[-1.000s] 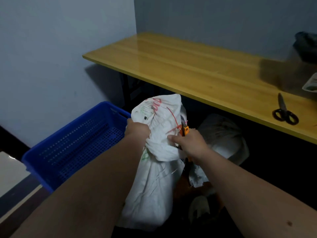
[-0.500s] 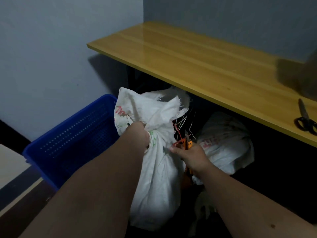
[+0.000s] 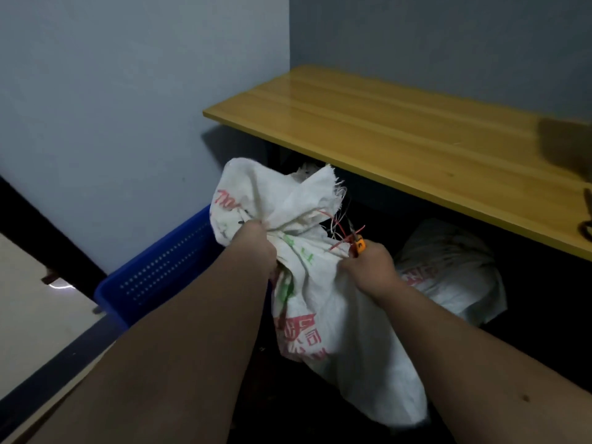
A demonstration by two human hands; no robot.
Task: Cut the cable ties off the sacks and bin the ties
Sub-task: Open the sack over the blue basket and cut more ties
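Leftmost, blue basket (image 3: 160, 274) on the floor against the wall, probably the bin for the ties; inside hidden from here, so no telling whether any ties lie in it. Next, left hand (image 3: 254, 243) clenched round the gathered neck of the white sack (image 3: 323, 302), holding it upright off the dark floor, flared mouth fanned out above the fist. To the right of the neck, thin red strand (image 3: 339, 230) sticking out near frayed threads, likely the cable tie, seemingly not yet binned; cut through or not, cannot tell. Right hand (image 3: 368, 267) closed round small orange-handled cutters (image 3: 358, 245), tip right at that red strand, fingers also touching the sack cloth. Further right, second white sack (image 3: 448, 274) lying under the tabletop (image 3: 384, 129), neck out of sight, so probably left to do. At the far right edge, part of dark scissors (image 3: 587, 216) on the tabletop. Judging by this: first sack in hand, binning and the other sack ahead.
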